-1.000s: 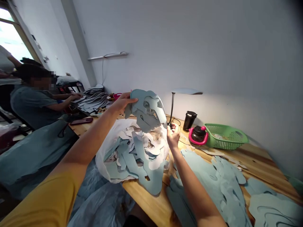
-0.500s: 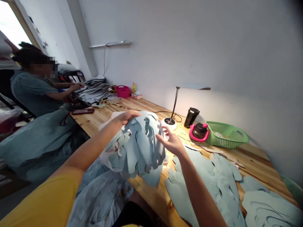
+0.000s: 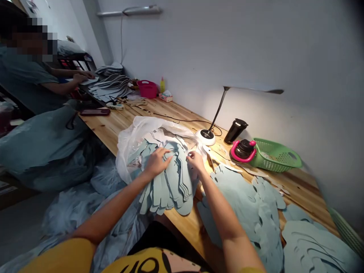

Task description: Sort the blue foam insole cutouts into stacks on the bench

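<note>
A pile of pale blue-green cut sheet pieces [image 3: 170, 185] lies in an opened clear plastic bag [image 3: 125, 146] at the table's front edge, some ends sticking out over the edge. On top of the pile rests my left hand [image 3: 157, 162], its thumb and fingers apart. My right hand [image 3: 195, 161] is at the pile's right side by the bag's edge. Its fingers are curled and pinched together; what is between them is too small to make out. To the right, more blue-green pieces [image 3: 236, 197] are spread on the wooden table [image 3: 113, 129], beside another stack [image 3: 315, 242].
Behind the bag stands a desk lamp [image 3: 206, 137]. Near it are a black tumbler [image 3: 235, 131], a black-and-pink bottle [image 3: 243, 149] and a green basket [image 3: 277, 155]. A co-worker [image 3: 31, 79] handles pieces at far left. Plastic bags [image 3: 76, 204] lie below the table edge.
The bunch of pieces held up between both hands is now down in the opened bag. My left hand has moved from its upper edge onto its top. The right hand's fingers have closed.
</note>
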A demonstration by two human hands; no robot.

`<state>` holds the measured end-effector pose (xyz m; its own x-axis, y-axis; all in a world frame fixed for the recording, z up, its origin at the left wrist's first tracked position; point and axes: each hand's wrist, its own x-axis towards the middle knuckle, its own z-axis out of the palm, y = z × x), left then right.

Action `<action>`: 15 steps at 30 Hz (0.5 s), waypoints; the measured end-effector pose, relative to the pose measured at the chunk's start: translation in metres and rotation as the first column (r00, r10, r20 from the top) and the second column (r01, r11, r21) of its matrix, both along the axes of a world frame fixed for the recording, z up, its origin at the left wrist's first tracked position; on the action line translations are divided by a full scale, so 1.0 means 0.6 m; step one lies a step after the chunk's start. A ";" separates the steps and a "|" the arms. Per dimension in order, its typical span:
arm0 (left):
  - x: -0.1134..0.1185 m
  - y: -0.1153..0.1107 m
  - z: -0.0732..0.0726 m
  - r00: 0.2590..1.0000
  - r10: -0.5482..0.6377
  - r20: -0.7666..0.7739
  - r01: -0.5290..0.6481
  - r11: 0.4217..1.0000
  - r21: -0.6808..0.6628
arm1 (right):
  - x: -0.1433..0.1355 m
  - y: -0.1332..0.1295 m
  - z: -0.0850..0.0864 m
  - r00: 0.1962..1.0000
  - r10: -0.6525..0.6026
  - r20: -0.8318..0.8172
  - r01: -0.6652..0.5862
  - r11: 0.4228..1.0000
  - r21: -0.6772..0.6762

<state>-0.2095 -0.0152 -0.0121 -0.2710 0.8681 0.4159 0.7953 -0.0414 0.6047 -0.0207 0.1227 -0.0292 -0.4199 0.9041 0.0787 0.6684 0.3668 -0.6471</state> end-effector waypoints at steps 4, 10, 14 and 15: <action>0.035 -0.049 -0.053 0.992 -0.068 -0.108 0.059 0.995 -0.086 | 0.004 0.023 0.012 0.994 -0.109 -0.026 0.110 0.994 0.023; 0.050 -0.068 -0.046 0.990 -0.096 0.104 0.101 0.994 -0.046 | 0.018 -0.033 0.091 0.967 -0.252 -0.027 0.248 0.921 0.299; 0.067 -0.048 -0.020 0.715 -0.182 0.675 0.209 0.977 0.041 | -0.003 -0.151 0.099 0.947 -0.076 0.311 -0.095 0.861 0.500; 0.069 -0.040 -0.018 0.625 -0.151 0.766 0.175 0.983 0.051 | -0.007 -0.179 0.094 0.914 -0.025 0.405 -0.186 0.861 0.473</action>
